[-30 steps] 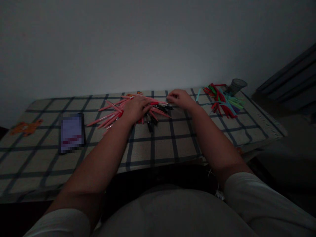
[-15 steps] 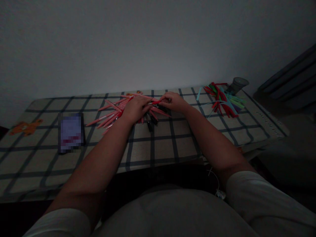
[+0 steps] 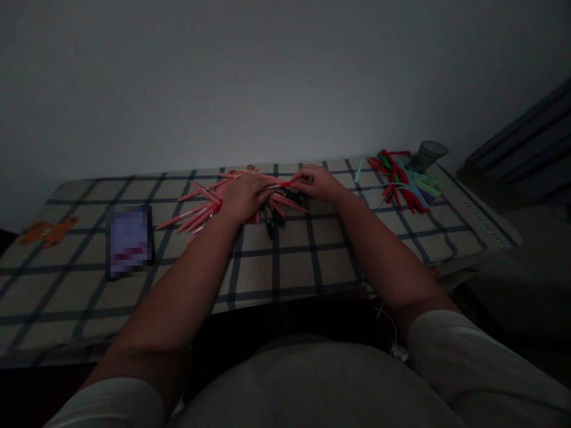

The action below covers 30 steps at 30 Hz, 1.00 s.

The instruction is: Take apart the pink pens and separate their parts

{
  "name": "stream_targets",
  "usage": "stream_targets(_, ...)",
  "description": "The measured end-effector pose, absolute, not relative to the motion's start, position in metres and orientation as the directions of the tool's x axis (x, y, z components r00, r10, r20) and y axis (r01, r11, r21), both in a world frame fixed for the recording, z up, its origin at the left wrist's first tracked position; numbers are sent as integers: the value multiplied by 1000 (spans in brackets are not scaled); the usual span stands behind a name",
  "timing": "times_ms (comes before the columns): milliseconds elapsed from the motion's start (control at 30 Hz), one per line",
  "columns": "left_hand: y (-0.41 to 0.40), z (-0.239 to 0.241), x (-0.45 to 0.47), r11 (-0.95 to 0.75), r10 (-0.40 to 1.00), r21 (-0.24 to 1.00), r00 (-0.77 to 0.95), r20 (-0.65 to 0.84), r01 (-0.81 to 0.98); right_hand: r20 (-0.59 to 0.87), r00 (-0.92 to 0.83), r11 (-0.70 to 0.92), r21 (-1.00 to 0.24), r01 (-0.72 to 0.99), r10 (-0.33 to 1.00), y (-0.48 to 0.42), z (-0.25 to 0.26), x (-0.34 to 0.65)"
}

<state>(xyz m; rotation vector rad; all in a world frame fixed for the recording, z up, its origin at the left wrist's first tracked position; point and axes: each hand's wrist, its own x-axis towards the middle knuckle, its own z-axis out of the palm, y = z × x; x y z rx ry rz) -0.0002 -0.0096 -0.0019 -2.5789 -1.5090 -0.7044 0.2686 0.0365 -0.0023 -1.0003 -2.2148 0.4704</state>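
A heap of pink and red pens (image 3: 200, 208) with a few black ones lies at the middle back of the checked table (image 3: 312, 261). My left hand (image 3: 244, 197) rests on the heap with its fingers curled over the pens. Just to its right, my right hand (image 3: 317, 182) pinches the end of a red pen (image 3: 285, 185) that reaches across to my left hand. The light is dim and the fingertips are hard to see.
A phone (image 3: 129, 239) lies face up at the left. An orange toy figure (image 3: 47, 231) sits at the far left edge. A bundle of red, green and blue strips (image 3: 401, 178) and a cup (image 3: 427, 154) are at the back right.
My right hand moved left from beside the heap to meet my left hand and took hold of a red pen. My left hand stayed on the heap.
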Motion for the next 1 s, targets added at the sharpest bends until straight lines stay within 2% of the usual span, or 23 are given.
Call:
stream_targets(200,-10,1,-2,-414,834,219,271,480,884,418,-287,488,-531,693,862,38,18,303)
stream_targets(367,-9,1,-2,-409,840,215,274,468,887,179,-255,311,-579,754,950,40,18,320)
stream_targets(567,-8,-1,-4,-435,822,216,287,492,874,15,-294,254,-549,797,956,41,14,325)
stream_targets(767,-6,-3,-4,-448,812,218,293,504,867,-2,-310,263,-528,808,951,43,8,323)
stream_targets(1000,-7,-3,-3,-446,817,216,297,495,868,54,-319,296,-543,786,946,43,8,319)
